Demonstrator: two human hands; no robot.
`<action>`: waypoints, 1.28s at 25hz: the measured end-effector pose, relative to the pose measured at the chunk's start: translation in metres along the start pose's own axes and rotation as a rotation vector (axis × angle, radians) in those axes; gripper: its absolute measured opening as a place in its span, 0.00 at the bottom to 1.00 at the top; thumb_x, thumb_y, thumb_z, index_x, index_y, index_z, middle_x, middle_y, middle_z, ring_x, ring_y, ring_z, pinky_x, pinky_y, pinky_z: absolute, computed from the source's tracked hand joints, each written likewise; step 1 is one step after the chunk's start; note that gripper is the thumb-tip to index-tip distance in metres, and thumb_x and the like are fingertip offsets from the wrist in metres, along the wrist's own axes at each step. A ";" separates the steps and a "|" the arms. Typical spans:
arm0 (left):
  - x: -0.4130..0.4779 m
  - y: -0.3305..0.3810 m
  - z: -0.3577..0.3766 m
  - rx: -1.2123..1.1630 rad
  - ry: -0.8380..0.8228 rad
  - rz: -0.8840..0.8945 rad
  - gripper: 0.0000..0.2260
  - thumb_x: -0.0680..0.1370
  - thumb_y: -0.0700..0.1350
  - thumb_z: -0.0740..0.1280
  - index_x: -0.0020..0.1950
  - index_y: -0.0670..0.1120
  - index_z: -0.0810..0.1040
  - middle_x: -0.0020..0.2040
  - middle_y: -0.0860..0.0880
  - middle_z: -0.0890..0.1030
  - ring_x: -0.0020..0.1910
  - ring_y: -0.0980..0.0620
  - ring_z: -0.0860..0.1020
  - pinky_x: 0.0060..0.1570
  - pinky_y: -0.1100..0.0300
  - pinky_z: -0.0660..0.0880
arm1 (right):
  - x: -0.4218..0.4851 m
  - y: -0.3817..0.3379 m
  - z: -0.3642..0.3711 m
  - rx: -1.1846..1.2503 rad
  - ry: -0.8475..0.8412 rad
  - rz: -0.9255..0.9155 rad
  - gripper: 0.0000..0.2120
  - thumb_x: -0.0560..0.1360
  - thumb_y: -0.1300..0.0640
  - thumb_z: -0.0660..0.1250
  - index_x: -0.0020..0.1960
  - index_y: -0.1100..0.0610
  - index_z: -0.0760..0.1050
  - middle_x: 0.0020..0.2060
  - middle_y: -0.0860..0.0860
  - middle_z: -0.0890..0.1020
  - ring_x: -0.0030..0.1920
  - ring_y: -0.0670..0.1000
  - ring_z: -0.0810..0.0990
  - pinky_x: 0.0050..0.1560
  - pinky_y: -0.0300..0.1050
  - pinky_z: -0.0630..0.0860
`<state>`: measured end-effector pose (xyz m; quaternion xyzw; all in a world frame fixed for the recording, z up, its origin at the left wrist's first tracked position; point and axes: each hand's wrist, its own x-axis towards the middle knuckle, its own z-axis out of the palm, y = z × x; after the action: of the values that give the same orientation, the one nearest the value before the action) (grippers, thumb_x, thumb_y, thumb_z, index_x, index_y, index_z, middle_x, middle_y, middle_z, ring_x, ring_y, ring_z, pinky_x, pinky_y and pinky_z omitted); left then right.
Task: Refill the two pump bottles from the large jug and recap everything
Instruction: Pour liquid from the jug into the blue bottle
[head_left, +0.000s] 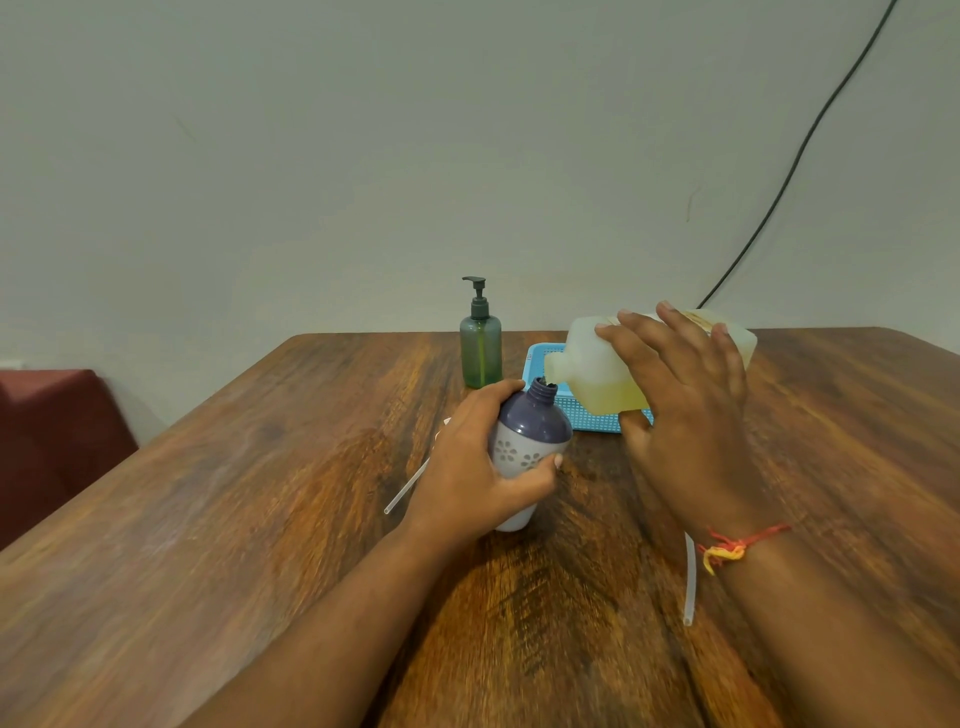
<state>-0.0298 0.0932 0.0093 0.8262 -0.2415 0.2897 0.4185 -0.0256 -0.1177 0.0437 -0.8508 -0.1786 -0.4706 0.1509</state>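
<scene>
The left hand (483, 467) is wrapped round the belly of the purple bottle (535, 431), thumb across the flowered white lower half and fingers behind it. It tips the bottle so that its open, capless neck leans toward the jug (597, 364). The left forearm reaches in low over the worktop (260, 519).

The right hand (685, 395) holds the jug with fingers spread over its upper face and the thumb underneath, wrist bent to tilt it. The jug's spout sits just above and beside the purple bottle's neck. Yellow liquid pools along the jug's lower side, but whether any is running into the neck cannot be told.

My reading is that the fill of this bottle is under way or about to begin. Left to do are finishing the pour, refitting its pump and capping the jug, whose cap is not in view.

Behind the purple bottle stands the green pump bottle (480, 353), upright with its pump on. How full it is cannot be judged, so it may be done or waiting. A blue basket (592, 415) lies just behind the purple bottle, under the jug. A clear tube (405, 488) lies left of the purple bottle, partly hidden by the left hand. A second tube (690, 582) lies nearer the person to the right, beside the right wrist.
</scene>
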 end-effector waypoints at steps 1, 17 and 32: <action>0.000 0.000 0.000 -0.001 0.001 0.000 0.32 0.69 0.52 0.78 0.68 0.59 0.67 0.59 0.61 0.74 0.60 0.65 0.74 0.57 0.72 0.73 | 0.000 0.000 0.000 -0.001 0.001 0.002 0.44 0.64 0.71 0.77 0.75 0.48 0.67 0.73 0.50 0.72 0.78 0.55 0.61 0.79 0.55 0.44; 0.000 0.000 0.002 -0.026 0.002 -0.024 0.32 0.68 0.56 0.76 0.69 0.60 0.67 0.62 0.58 0.76 0.60 0.61 0.76 0.58 0.60 0.78 | 0.000 -0.001 0.000 0.008 0.003 -0.004 0.44 0.64 0.72 0.76 0.75 0.49 0.68 0.73 0.50 0.72 0.78 0.55 0.61 0.79 0.53 0.43; 0.000 0.001 0.002 -0.031 -0.007 -0.041 0.32 0.68 0.54 0.77 0.69 0.58 0.68 0.62 0.58 0.76 0.59 0.61 0.76 0.58 0.61 0.78 | 0.000 0.000 0.000 -0.012 -0.001 -0.010 0.44 0.64 0.72 0.76 0.75 0.49 0.68 0.73 0.50 0.72 0.78 0.55 0.61 0.79 0.56 0.45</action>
<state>-0.0299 0.0917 0.0086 0.8255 -0.2306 0.2743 0.4360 -0.0261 -0.1178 0.0438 -0.8510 -0.1803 -0.4720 0.1434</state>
